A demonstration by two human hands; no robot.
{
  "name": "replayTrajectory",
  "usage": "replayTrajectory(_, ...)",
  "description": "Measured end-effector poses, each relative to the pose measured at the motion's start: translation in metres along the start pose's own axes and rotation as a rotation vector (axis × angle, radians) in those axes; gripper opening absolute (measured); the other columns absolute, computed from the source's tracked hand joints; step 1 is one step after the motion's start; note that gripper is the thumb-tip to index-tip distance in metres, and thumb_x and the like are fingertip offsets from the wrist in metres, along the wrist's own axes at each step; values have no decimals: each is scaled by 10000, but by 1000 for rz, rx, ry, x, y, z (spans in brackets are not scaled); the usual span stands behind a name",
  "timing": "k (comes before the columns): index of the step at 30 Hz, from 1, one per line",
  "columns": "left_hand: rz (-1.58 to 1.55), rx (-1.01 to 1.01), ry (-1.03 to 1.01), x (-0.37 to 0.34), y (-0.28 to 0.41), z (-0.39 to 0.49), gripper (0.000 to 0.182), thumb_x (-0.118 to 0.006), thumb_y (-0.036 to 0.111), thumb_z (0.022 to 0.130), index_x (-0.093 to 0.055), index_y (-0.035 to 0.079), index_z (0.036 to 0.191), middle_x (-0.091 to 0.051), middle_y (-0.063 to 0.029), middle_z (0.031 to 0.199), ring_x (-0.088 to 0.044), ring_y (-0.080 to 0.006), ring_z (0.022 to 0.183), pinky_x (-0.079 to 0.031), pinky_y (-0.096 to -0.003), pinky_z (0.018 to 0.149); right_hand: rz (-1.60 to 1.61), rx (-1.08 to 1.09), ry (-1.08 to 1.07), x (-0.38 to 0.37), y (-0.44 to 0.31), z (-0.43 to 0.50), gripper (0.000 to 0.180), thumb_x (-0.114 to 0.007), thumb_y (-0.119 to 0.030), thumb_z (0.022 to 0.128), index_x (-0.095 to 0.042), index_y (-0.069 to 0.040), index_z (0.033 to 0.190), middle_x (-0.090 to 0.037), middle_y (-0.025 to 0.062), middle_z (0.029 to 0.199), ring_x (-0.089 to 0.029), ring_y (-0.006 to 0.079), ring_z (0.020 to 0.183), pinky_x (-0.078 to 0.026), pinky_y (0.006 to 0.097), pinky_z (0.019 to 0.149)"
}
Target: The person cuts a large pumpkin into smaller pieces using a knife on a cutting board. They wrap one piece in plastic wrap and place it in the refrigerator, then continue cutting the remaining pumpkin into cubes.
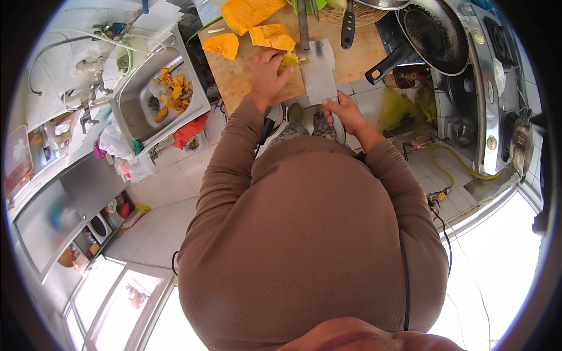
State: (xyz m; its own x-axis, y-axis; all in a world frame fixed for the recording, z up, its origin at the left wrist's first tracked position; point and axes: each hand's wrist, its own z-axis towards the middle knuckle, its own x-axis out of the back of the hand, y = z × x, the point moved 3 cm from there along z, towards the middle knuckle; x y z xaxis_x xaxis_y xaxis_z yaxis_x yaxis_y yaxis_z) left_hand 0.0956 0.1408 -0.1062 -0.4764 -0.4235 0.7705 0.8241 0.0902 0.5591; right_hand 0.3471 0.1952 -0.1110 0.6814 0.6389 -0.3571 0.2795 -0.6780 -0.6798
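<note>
My right hand (344, 113) grips the handle of a broad cleaver (318, 72). The blade lies low over the front edge of a wooden cutting board (362, 61). Left of the blade, my left hand (268, 77) holds small yellow pumpkin scraps (289, 59) between thumb and fingers against the board; my fingers partly cover them. Beyond that hand are a thick orange pumpkin chunk (272, 37), a smaller wedge (221, 45) and a large slab (248, 13).
A black-handled knife (347, 28) and a long metal bar (303, 26) lie near a wicker basket (366, 15). A frying pan (432, 35) extends its handle over the right side. Left stands a steel sink (140, 94) containing orange scraps (175, 90). A gas stove (487, 96) is at right.
</note>
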Motion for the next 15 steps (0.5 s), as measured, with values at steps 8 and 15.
replayTrajectory(8,-159,59,138,14,-8,-19,557,-681,324,853,-570,-41,1259,-554,-213,1322,-511,-412,1203,-402,-471,1033,15,-28,-22,-68,22,16,196,-649,-184,955,-518,-43,991,-560,56,741,-548,161,560,-481,326,508)
replayTrajectory(15,-243,169,224,12,-12,-28,596,-670,342,868,-537,-58,1289,-521,-244,1358,-448,-432,1299,-357,-476,1092,9,-42,-46,-105,44,29,219,-652,-165,952,-493,-40,1037,-557,61,754,-551,170,577,-480,332,514)
